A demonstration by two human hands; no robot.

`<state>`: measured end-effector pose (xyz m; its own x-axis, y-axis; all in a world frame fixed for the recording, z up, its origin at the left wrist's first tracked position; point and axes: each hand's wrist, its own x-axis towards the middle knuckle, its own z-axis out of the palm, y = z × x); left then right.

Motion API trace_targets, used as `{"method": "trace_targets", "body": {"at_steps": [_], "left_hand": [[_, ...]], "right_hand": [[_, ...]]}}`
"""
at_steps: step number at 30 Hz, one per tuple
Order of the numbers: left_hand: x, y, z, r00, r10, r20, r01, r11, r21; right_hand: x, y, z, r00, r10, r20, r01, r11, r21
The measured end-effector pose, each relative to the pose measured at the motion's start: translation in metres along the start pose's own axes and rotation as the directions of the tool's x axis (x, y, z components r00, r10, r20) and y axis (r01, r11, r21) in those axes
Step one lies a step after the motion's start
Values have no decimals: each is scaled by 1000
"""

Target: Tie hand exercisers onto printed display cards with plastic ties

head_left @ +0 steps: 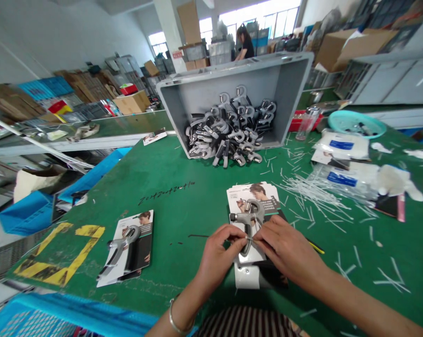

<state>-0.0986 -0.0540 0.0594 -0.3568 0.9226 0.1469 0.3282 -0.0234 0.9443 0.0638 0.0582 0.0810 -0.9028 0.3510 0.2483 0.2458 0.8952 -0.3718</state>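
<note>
My left hand (220, 250) and my right hand (285, 243) meet at the lower part of a grey and black hand grip (251, 216), fingers pinched at its handle. What the fingertips hold is too small to make out. The grip lies on a printed card (239, 194), atop a stack of such cards. A white card end (247, 276) shows below my hands. To the left, another grip (130, 234) rests on a printed card (146, 229). Beyond my hands, a grey crate (225, 77) tipped on its side holds a heap of grey grips (229, 126).
Many thin white ties (313, 192) lie scattered on the green table (176, 210) at the right. Past them are plastic bags (348, 145), a white glove (394, 180) and a turquoise plate (355, 122). A blue basket (39, 313) stands at the near left. A person (245, 44) is in the background.
</note>
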Motion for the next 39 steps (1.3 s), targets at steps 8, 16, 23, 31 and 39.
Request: {"method": "trace_targets", "body": {"at_steps": [8, 16, 23, 31, 39], "left_hand": [[0, 1, -1, 993, 110, 50, -115, 988, 105], [2, 24, -11, 924, 221, 313, -370, 728, 578], [5, 27, -9, 884, 354, 307, -468, 658, 589], [-1, 17, -6, 926, 353, 134, -376, 842, 387], [-13, -2, 5, 981, 190, 36, -188, 893, 408]], "right_hand": [[-1, 0, 2, 1000, 11, -26, -9, 996, 88], [1, -1, 5, 988, 134, -77, -112, 964, 240], [3, -3, 6, 994, 56, -89, -33, 971, 237], [3, -1, 11, 991, 86, -107, -44, 938, 344], [-4, 3, 19, 974, 109, -197, -16, 906, 422]]}}
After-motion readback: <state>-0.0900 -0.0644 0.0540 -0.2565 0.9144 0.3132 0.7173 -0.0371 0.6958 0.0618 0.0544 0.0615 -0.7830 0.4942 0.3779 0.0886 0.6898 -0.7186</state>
